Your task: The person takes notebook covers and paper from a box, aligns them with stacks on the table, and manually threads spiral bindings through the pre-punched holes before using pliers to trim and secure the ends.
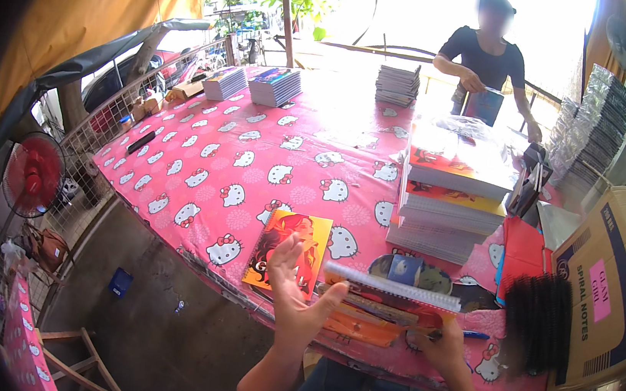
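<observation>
Close to my body, my right hand [440,351] grips the right end of a small bunch of spiral notebooks [373,310], tilted with a white coiled edge up and orange showing below. How many are in the bunch I cannot tell. My left hand [296,290] is open at its left end, fingers stretched upward, thumb against or very near the bunch. Behind that hand, a notebook with a yellow and red illustrated cover [308,234] lies flat on the table, partly hidden by my fingers.
Tall notebook stacks [445,218] rise beyond my right hand. A blue pen [476,335], black coils [537,325] and a cardboard box [612,284] are at the right. More stacks [275,87] stand along the far edge of the pink-clothed table [262,166]. Across it, a person [489,69] handles a notebook.
</observation>
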Action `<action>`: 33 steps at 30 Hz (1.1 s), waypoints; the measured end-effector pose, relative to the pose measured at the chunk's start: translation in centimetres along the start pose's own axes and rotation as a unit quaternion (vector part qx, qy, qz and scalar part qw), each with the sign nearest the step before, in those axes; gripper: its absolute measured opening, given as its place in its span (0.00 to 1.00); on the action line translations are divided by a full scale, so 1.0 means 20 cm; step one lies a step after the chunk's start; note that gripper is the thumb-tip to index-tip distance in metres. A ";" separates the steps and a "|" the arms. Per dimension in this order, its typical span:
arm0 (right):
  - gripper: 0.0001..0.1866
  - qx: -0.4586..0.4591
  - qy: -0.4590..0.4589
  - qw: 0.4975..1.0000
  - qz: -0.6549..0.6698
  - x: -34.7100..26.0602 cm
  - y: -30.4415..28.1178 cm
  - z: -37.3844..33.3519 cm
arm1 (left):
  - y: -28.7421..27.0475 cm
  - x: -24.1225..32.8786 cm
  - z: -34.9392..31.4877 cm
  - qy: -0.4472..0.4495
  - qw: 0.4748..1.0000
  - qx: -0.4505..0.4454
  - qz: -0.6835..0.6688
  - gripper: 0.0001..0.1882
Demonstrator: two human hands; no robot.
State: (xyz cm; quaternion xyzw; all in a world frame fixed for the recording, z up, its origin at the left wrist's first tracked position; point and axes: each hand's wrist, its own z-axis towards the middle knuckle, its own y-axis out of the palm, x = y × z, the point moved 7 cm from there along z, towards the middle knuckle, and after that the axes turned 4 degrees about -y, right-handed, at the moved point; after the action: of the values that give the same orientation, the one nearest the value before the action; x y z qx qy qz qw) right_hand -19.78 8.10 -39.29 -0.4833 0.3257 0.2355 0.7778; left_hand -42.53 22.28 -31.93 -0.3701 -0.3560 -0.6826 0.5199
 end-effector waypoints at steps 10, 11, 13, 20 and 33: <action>0.43 0.045 -0.074 0.992 -0.097 -0.02 -0.19 0.03 | 0.03 -0.13 -0.05 -0.174 0.983 -0.046 -0.039 0.54; 0.39 0.093 -0.003 0.987 -0.133 0.13 -0.33 0.06 | 0.03 -0.10 -0.04 -0.145 0.989 -0.037 -0.019 0.54; 0.31 0.133 0.145 0.939 -0.282 0.34 -0.56 0.11 | 0.04 -0.08 -0.03 -0.091 0.996 -0.022 0.015 0.54; 0.15 0.038 0.243 0.853 -0.460 0.77 -0.67 0.09 | 0.11 -0.23 0.00 -0.186 0.976 -0.008 -0.108 0.36; 0.07 0.241 0.068 0.911 -0.328 0.52 -0.82 0.06 | 0.23 0.15 -0.03 0.190 0.965 0.014 0.180 0.36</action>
State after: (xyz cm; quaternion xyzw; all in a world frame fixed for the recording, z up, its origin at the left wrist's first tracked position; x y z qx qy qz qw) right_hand -1.24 2.84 -36.62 -0.3761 0.2477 -0.1523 0.8798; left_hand -38.62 19.45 -29.21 -0.2846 -0.1877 -0.6306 0.6972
